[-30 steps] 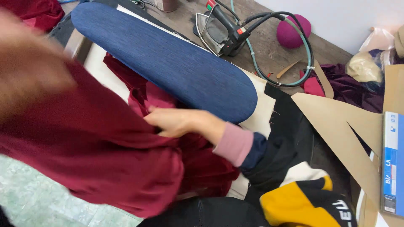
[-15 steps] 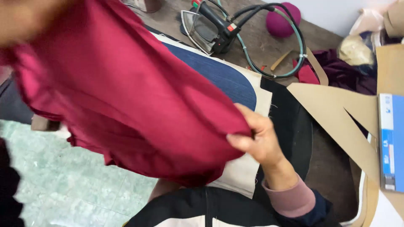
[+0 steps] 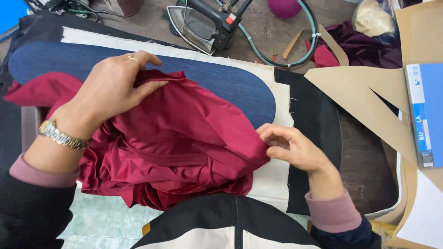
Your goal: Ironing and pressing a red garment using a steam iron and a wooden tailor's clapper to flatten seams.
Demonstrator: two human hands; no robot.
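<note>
A dark red garment (image 3: 180, 138) lies bunched over the near side of a blue padded ironing board (image 3: 230, 83). My left hand (image 3: 110, 90), with a ring and a metal wristwatch, rests flat on the cloth's upper left part, fingers spread and pressing it down. My right hand (image 3: 290, 147) pinches the cloth's right edge between thumb and fingers, just off the board's rounded end. Part of the red cloth hangs below the board toward my lap.
A steam iron (image 3: 203, 25) with a green hose (image 3: 295, 50) stands behind the board. Brown cardboard pattern pieces (image 3: 369, 101) and a blue-and-white box (image 3: 427, 110) lie at the right. White (image 3: 272, 180) and black (image 3: 314, 110) cloth layers cover the table. Purple fabric (image 3: 364, 44) sits at the back right.
The red garment was held up in the air and has come down onto the board. My left hand now presses on it; my right hand still holds its right edge.
</note>
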